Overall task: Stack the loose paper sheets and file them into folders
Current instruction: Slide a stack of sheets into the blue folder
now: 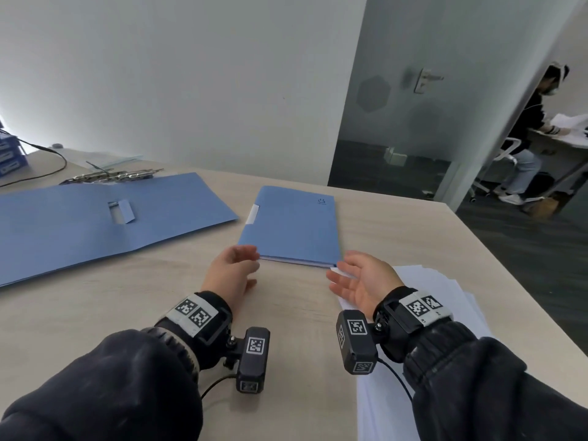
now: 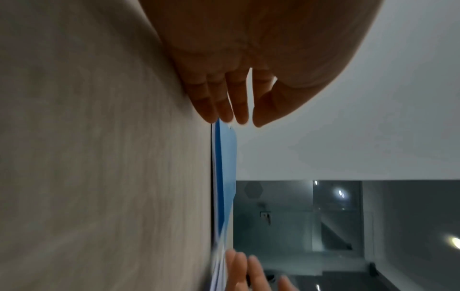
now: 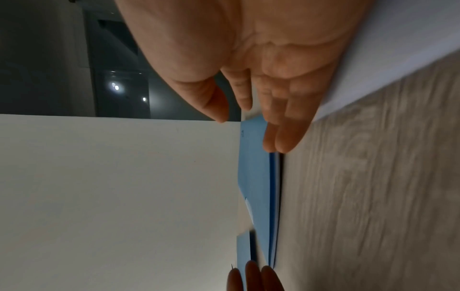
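Head view: two blue folders lie on the counter (image 1: pixel 381 224); the closed folder (image 1: pixel 292 227) lies in the middle with white sheet edges showing at its near end; the open folder (image 1: pixel 95 224) lies flat to the left, metal clips (image 1: pixel 111 177) just behind it; the paper stack (image 1: pixel 423 313) lies at the right, under the right forearm; the left hand (image 1: pixel 230 272) sits at the closed folder's near left corner, fingers loosely extended, holding nothing; the right hand (image 1: pixel 362 281) sits at the near right corner, palm turned inward, fingers spread, holding nothing; a black cable (image 1: pixel 47 163) and blue boxes (image 1: pixel 11 154) lie far left; a seated person (image 1: pixel 525 138) shows through the doorway, seen in this view alone.

Left wrist view: the left hand (image 2: pixel 236 78) has straight fingers, their tips at the corner of the closed folder (image 2: pixel 225 167); whether they touch is unclear; the right hand's fingers (image 2: pixel 246 275) show at the far corner.

Right wrist view: the right hand (image 3: pixel 261 69) has fingers straight, tips at the closed folder (image 3: pixel 254 177) edge; the paper stack (image 3: pixel 398 49) lies beside the palm; the left hand's fingers (image 3: pixel 254 277) show opposite; a second blue piece, blurred, shows beyond.
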Tool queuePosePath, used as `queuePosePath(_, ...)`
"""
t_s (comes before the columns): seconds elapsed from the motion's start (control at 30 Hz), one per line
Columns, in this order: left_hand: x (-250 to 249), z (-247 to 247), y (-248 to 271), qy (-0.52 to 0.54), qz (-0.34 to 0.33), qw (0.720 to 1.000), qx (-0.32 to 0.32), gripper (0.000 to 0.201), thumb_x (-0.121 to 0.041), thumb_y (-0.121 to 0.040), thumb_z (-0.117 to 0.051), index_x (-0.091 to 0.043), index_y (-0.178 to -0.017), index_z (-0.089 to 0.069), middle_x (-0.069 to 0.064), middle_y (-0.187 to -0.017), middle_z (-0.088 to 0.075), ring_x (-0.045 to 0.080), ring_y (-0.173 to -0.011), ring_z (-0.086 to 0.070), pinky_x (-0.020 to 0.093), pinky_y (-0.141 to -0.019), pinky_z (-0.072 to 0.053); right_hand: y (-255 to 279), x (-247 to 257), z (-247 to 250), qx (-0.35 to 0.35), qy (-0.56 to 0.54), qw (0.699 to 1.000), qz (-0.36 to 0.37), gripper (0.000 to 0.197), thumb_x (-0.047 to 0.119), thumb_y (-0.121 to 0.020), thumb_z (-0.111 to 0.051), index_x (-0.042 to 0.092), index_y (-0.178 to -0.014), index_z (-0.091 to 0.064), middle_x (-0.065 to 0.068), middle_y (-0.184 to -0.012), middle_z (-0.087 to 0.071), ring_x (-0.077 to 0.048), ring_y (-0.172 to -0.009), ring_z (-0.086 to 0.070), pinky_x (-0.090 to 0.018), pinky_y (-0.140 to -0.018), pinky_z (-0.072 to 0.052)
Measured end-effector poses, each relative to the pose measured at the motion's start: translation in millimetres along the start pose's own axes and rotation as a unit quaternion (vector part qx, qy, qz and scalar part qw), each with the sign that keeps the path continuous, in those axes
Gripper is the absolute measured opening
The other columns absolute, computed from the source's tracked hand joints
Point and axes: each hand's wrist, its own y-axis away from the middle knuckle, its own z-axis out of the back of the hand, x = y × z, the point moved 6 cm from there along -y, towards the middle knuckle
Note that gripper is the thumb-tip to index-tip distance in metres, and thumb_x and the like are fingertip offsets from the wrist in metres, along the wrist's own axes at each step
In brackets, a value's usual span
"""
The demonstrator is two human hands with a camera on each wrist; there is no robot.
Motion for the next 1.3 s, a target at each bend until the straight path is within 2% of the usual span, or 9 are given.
queuePosePath(0.13, 14, -38, 46, -0.044, 0.037, 0.996, 0.071, 0.017, -0.001, -0.096, -0.056, -0.014, -0.097, -0.068, 0.005, -0.097, -0.076, 0.019, -0.088, -0.072, 0.033, -0.069, -0.052, 28, 12, 40, -0.028, 0.043, 0.998, 0.033, 0.019, 0.016, -0.099, -0.059, 0.009, -0.116, -0.064, -0.014, -0.112, -0.067, -0.028, -0.084, -0.070, -0.034, -0.065, -0.056)
queuePosePath(0.3, 37, -86, 95, -0.116, 0.040, 0.981, 0.151, 0.015, -0.006, -0.094, -0.062, -0.015, -0.099, -0.073, 0.005, -0.103, -0.076, 0.021, -0.095, -0.071, 0.032, -0.070, -0.056, 65, 25, 105, -0.082, 0.149, 0.983, 0.066, 0.018, 0.024, -0.097, -0.061, 0.015, -0.111, -0.068, -0.005, -0.107, -0.073, -0.020, -0.088, -0.067, -0.031, -0.069, -0.050)
queuePosePath(0.53, 45, -113, 126, -0.166, 0.022, 0.974, 0.150, 0.022, -0.010, -0.093, -0.064, -0.020, -0.112, -0.069, -0.001, -0.109, -0.072, 0.017, -0.096, -0.069, 0.026, -0.074, -0.056, 95, 34, 185, -0.148, 0.312, 0.934, 0.093, 0.012, 0.021, -0.097, -0.059, 0.018, -0.103, -0.069, -0.002, -0.110, -0.067, -0.013, -0.090, -0.058, -0.029, -0.073, -0.042)
queuePosePath(0.73, 46, -118, 136, -0.183, 0.027, 0.973, 0.140, 0.019, -0.006, -0.095, -0.062, -0.015, -0.110, -0.069, 0.005, -0.107, -0.073, 0.023, -0.099, -0.071, 0.029, -0.081, -0.058, 103, 30, 197, -0.112, 0.424, 0.895, 0.082, 0.019, 0.023, -0.096, -0.056, 0.016, -0.109, -0.067, 0.003, -0.109, -0.066, -0.017, -0.103, -0.060, -0.029, -0.085, -0.043)
queuePosePath(0.9, 50, -109, 134, -0.177, 0.043, 0.974, 0.132, 0.018, -0.004, -0.093, -0.063, -0.012, -0.106, -0.072, 0.009, -0.102, -0.077, 0.028, -0.098, -0.074, 0.035, -0.090, -0.060, 105, 29, 191, -0.097, 0.464, 0.878, 0.075, 0.010, 0.027, -0.092, -0.057, 0.020, -0.090, -0.064, 0.004, -0.090, -0.063, -0.013, -0.082, -0.058, -0.029, -0.075, -0.044)
queuePosePath(1.0, 51, -106, 135, -0.143, 0.055, 0.978, 0.141, 0.025, 0.000, -0.094, -0.062, -0.010, -0.117, -0.064, 0.010, -0.114, -0.072, 0.025, -0.098, -0.074, 0.028, -0.079, -0.060, 108, 30, 186, -0.089, 0.468, 0.876, 0.081, 0.022, 0.025, -0.091, -0.056, 0.027, -0.070, -0.050, 0.008, -0.070, -0.050, -0.011, -0.063, -0.046, -0.027, -0.060, -0.036)
queuePosePath(1.1, 47, -106, 140, -0.132, 0.047, 0.979, 0.145, 0.038, 0.003, -0.095, -0.061, -0.015, -0.128, -0.051, 0.007, -0.111, -0.070, 0.023, -0.092, -0.073, 0.022, -0.062, -0.057, 110, 30, 186, -0.086, 0.463, 0.878, 0.081, 0.016, 0.026, -0.092, -0.056, 0.025, -0.076, -0.054, 0.008, -0.074, -0.053, -0.010, -0.068, -0.050, -0.026, -0.064, -0.040)
queuePosePath(1.23, 52, -98, 134, -0.092, 0.092, 0.983, 0.130, 0.070, -0.003, -0.089, -0.068, -0.014, -0.151, -0.037, 0.010, -0.113, -0.072, 0.034, -0.098, -0.073, 0.047, -0.085, -0.059, 111, 27, 186, -0.069, 0.435, 0.895, 0.072, 0.015, 0.028, -0.094, -0.054, 0.019, -0.100, -0.064, 0.003, -0.091, -0.063, -0.011, -0.077, -0.055, -0.024, -0.064, -0.040)
queuePosePath(1.3, 54, -98, 133, -0.069, 0.123, 0.980, 0.137, 0.061, -0.009, -0.086, -0.070, -0.005, -0.144, -0.048, 0.019, -0.114, -0.073, 0.042, -0.101, -0.072, 0.060, -0.095, -0.054, 115, 25, 183, -0.068, 0.410, 0.907, 0.060, 0.018, 0.029, -0.095, -0.053, 0.020, -0.105, -0.064, -0.001, -0.095, -0.065, -0.014, -0.080, -0.058, -0.026, -0.067, -0.043)
